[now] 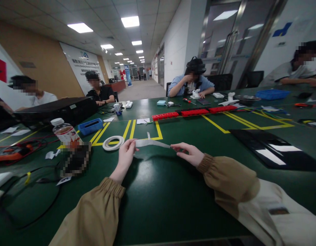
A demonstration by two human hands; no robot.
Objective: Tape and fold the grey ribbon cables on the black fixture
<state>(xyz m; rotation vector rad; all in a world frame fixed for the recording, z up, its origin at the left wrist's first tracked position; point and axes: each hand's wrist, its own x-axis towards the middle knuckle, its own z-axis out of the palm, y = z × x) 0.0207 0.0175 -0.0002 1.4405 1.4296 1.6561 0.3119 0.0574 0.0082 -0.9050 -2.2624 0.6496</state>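
A whitish strip of tape (154,142) stretches between my two hands above the green table. My left hand (127,152) is closed on its left end, thumb against the fingers. With thumb and fingertips, my right hand (187,153) pinches the strip's narrow right end. A roll of white tape (105,145) is just left of my left hand; whether it touches the fingers I cannot tell. Behind the strip, a small whitish piece (148,135) shows near the yellow floor-style marking lines on the table.
Red power strips (195,112) run across the table's middle. On the left are a drink bottle (67,133), a blue tray (90,126), an orange meter (9,154) and black cables. A glossy black panel (273,148) lies right. Several people sit around the table (158,205).
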